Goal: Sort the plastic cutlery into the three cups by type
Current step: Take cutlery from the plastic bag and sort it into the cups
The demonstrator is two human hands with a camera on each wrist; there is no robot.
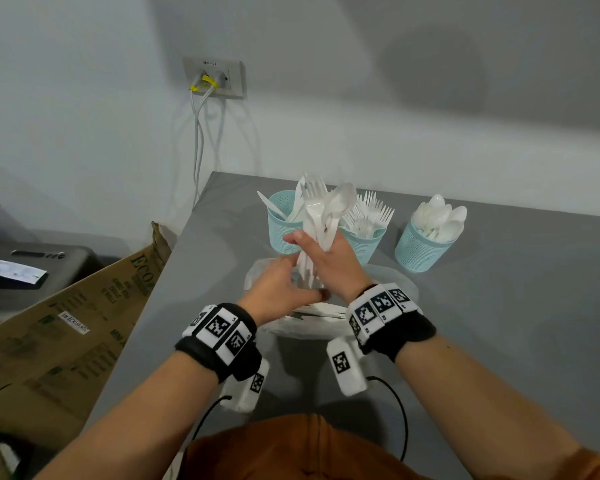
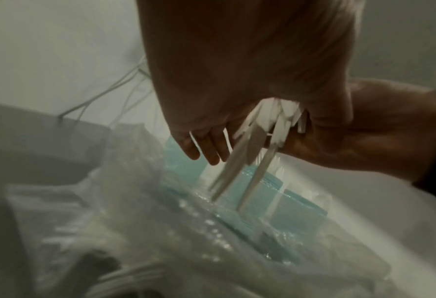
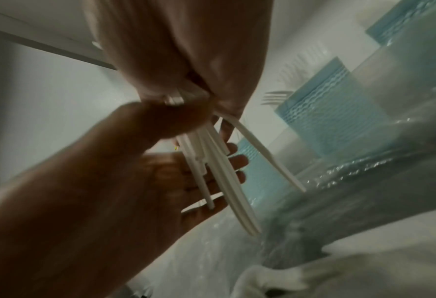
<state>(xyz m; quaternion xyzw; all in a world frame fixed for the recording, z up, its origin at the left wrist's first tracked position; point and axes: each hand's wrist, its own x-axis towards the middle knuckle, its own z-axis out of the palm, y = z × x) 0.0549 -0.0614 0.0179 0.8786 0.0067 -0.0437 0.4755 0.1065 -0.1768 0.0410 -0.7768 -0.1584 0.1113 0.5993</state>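
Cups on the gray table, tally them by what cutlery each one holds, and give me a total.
Cup with knives: 1
Cup with forks: 1
Cup with spoons: 1
Total: 3 light blue cups, standing in a row behind the mixed bundle that the right hand grips.

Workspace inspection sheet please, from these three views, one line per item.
Surface: grey table, bare at right.
Job's things: three blue cups; left cup holds knives, middle cup forks, right cup spoons; mixed cutlery bundle held upright.
Clutter: clear plastic bag with more cutlery under the hands.
Grippers: right hand grips the bundle; left hand open, fingers straight at the handles.
Cables: two white cables from wall socket; black wrist-camera leads.
Surroundings: cardboard box at left, grey wall.
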